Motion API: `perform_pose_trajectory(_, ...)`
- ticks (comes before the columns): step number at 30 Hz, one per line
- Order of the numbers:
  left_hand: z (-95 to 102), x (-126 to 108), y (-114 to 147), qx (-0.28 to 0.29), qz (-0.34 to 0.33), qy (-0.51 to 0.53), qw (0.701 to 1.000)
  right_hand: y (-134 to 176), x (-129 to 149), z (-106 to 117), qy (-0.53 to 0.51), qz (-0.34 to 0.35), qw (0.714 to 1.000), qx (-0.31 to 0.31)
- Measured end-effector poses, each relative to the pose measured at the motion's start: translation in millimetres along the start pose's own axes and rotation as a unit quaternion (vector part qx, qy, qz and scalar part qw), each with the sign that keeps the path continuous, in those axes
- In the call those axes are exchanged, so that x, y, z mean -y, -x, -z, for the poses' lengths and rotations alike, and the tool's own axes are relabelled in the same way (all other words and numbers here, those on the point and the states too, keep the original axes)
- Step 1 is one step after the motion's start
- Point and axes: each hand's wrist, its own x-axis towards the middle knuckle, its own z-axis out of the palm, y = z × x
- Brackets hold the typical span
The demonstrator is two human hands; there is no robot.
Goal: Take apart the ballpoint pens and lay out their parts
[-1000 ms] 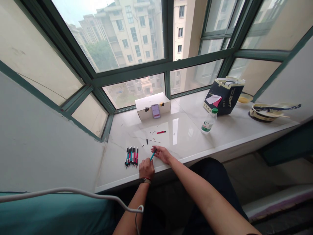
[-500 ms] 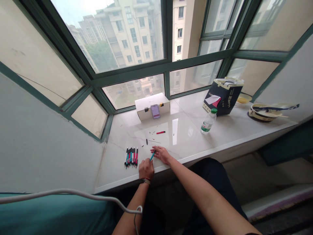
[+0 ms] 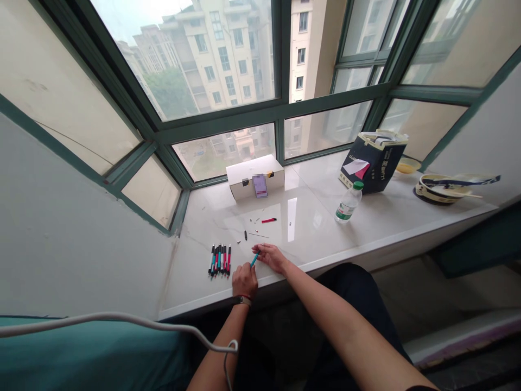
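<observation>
Near the front edge of the white sill, a teal pen barrel [image 3: 255,258] slants between my two hands. My left hand [image 3: 245,279] is closed round its lower end. At the upper end, the fingers of my right hand [image 3: 270,256] pinch it. To the left lies a row of several pens [image 3: 220,261] in teal, red and white with black ends. Just beyond my hands are a black grip piece [image 3: 245,235], a thin refill [image 3: 259,235] and several tiny metal parts. A red pen barrel [image 3: 269,220] lies a little farther back.
A white box [image 3: 255,178] with a purple card on its front stands by the window. To the right are a plastic bottle [image 3: 349,203], a dark paper bag [image 3: 372,163] and a bowl [image 3: 437,190]. A white cable [image 3: 122,321] crosses at lower left.
The view has shifted very slightly. Both hands keep their hold on the teal barrel, and the loose parts lie as before.
</observation>
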Motion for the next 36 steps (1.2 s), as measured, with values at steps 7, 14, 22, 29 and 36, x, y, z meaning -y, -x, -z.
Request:
perform_pose_trajectory(7, -3.1, 2, 0, 0.000, 0.003, -0.021, 1.000, -6, -6, -1, 0.025, 0.013, 0.998, -0.053)
perform_pose_trajectory(14, -4.0, 3, 1, 0.000, -0.015, -0.017, 1.000, -2, -4, -7, 0.032, 0.016, 0.998, -0.059)
perform_pose_trajectory(22, -3.7, 3, 1, -0.006, -0.007, -0.022, 1.000, 0, -2, -6, 0.010, 0.017, 0.999, -0.043)
perform_pose_trajectory(29, -4.5, 4, 0, -0.011, -0.014, -0.013, 1.000, -4, -5, -7, 0.050, 0.021, 0.996, -0.073)
perform_pose_trajectory(36, -3.7, 1, 0, -0.028, -0.018, 0.009, 0.999, -8, -8, -3, 0.119, -0.002, 0.991, -0.054)
